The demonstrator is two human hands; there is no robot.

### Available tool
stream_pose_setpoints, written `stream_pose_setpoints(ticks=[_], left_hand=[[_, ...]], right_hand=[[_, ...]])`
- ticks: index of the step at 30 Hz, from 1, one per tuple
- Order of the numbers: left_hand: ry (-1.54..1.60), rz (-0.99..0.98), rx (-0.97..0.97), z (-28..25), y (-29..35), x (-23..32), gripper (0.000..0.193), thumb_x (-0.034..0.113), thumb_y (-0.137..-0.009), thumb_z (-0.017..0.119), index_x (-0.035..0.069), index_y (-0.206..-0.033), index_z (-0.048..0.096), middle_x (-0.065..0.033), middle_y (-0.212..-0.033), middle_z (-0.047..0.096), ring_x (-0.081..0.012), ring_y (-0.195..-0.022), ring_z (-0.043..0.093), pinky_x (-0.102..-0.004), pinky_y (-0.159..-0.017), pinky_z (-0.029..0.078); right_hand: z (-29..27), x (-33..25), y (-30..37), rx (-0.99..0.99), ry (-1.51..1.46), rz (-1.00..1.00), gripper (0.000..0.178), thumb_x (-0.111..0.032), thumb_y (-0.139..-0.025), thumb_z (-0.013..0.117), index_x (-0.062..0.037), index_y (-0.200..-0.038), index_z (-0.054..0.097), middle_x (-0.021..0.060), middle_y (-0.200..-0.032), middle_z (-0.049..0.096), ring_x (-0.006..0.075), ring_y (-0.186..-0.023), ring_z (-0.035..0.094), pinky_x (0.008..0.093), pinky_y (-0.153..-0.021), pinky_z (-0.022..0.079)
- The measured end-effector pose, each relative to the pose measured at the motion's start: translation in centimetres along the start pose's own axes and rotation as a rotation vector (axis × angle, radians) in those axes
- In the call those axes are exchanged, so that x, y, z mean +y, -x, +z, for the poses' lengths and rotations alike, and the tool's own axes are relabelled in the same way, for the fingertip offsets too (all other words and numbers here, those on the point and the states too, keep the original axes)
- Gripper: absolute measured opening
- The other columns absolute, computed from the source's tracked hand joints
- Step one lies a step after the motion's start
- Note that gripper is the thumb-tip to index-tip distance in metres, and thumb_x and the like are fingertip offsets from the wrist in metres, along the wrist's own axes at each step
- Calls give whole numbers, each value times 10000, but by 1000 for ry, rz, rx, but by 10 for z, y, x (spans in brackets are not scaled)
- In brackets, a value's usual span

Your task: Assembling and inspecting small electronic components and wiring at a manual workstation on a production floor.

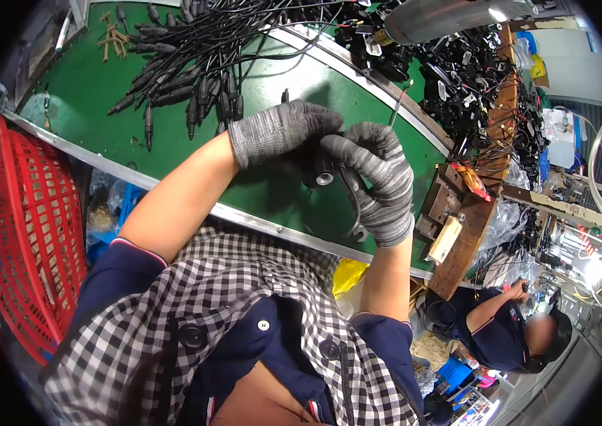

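Landmark: cable bundle [205,53], black, its thick plug ends fanned out over the green table [258,195].
Part in hand: black part [323,177], right of the cable bundle and closer to the person, raised over the table; dark, compact, mostly covered by the gloves; round end pale and shiny, turned toward the person; full shape cannot be told.
Left hand: grey knit glove [280,131], just right of the bundle's plugs; fingers curled in around the black part, fingertips partly hidden.
Right hand: grey knit glove [384,181], farther right of the bundle; fingers bent round a spanner [351,195], thumb reaching to the black part.
Spanner: grey metal, slim, forked end pointing toward the person.
Left of bundle: tan strips [113,41]; red basket [35,227], closer to the person.
Right of bundle: heap of dark parts [461,92].
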State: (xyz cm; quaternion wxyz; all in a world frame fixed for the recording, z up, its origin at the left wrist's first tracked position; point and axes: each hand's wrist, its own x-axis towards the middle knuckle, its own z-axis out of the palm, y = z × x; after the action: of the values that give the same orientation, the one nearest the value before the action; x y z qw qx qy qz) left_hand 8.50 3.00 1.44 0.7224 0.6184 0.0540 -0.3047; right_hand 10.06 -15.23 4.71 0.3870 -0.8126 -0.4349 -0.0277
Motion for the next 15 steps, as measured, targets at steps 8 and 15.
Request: stream_pose_setpoints(ticks=[8, 15], left_hand=[[696, -95, -193, 13, -9, -18, 313, 303, -924, 412, 114, -1141, 536, -36, -995, 610, -136, -842, 600, -292, -712, 513], [4, 404, -196, -11, -28, -63, 456, 354, -884, 496, 107, -1261, 429, -61, -1197, 515, -188, -1014, 535, -334, -795, 500]], right_hand=[[-1, 8, 10, 211, 96, 89, 257, -116, -717, 626, -71, -970, 629, 130, -909, 624, 310, -847, 571, 381, -760, 466], [-11, 23, 22, 81, -151, 78, 252, -234, -752, 589, -84, -946, 644, 125, -901, 581, 310, -843, 551, 402, -756, 450]])
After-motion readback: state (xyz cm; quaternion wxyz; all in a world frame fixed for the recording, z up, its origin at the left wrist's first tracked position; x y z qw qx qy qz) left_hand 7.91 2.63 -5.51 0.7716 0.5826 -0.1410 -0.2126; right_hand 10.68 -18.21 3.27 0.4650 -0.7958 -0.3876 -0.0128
